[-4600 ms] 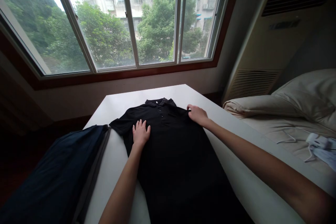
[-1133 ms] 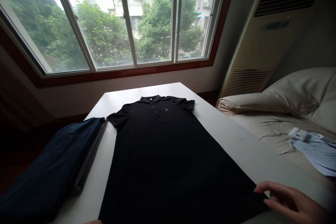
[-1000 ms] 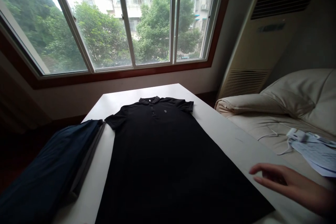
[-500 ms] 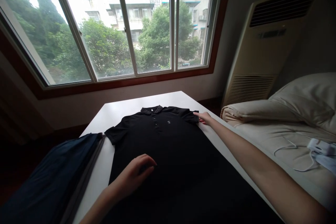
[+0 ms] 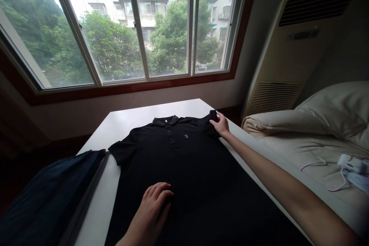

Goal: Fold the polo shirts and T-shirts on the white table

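On the white worktop [image 5: 121,125], black shirt [image 5: 198,173] lies spread out, front up, collar [image 5: 165,121] near the far edge, lower end running out of view at the near side. Hands well apart. Right hand [image 5: 221,123] is at the far right corner, thumb and fingers pinched on the right sleeve [image 5: 210,122]; half a second ago that sleeve lay flatter with the hand just at its end, now its cuff is pulled up toward the far edge. About a second ago the same hand was off the shirt, back by the near right corner. Left hand [image 5: 155,203] is palm down over the shirt's middle, fingers loosely bent, nothing gripped; can't tell if it touches the cloth. It was out of view a second ago, raised with thumb apart half a second ago, flatter now. Left sleeve [image 5: 122,149] out toward the left edge, unchanged, its tip just beside the folded clothes [image 5: 52,188], dark blue over grey, along that edge; contact unclear. Right of the worktop: cream sofa [image 5: 285,138] with a white device [image 5: 351,163] and cable [image 5: 313,164], same as before. Window [image 5: 170,38] beyond the far edge.
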The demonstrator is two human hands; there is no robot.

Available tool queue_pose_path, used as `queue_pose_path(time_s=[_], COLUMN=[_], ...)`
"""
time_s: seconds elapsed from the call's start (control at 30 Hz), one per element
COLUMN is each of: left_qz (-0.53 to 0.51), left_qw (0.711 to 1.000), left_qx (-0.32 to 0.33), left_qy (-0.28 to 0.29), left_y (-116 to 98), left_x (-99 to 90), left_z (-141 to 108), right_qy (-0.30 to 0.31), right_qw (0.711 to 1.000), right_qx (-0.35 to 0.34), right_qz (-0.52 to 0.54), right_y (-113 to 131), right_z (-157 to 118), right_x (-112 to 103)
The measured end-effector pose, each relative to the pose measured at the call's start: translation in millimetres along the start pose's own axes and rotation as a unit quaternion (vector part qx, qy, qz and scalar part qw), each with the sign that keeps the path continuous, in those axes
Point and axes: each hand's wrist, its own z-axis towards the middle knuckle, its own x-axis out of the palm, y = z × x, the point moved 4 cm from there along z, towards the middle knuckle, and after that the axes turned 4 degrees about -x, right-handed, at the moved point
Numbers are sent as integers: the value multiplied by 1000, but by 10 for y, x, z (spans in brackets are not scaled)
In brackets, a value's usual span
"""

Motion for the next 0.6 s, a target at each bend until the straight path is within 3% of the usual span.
queue_pose_path(time_s=[0.1, 0.27, 0.37, 0.6], left_qz=[-6, -17, -23, -70], left_qw=[1000, 1000, 1000, 997], left_qx=[-3, -10, -8, -15], left_qy=[3, 16, 14, 11], left_y=[8, 27, 41, 2], left_x=[11, 18, 15, 20], left_z=[-7, -19, -17, -49], right_qy=[69, 245, 268, 279], right_qw=[991, 919, 898, 919], right_qx=[-106, -255, -270, -212], right_qz=[-47, -177, -223, -183], right_y=[319, 668, 611, 210], right_z=[-111, -553, -742, -1008], right_x=[73, 303, 333, 266])
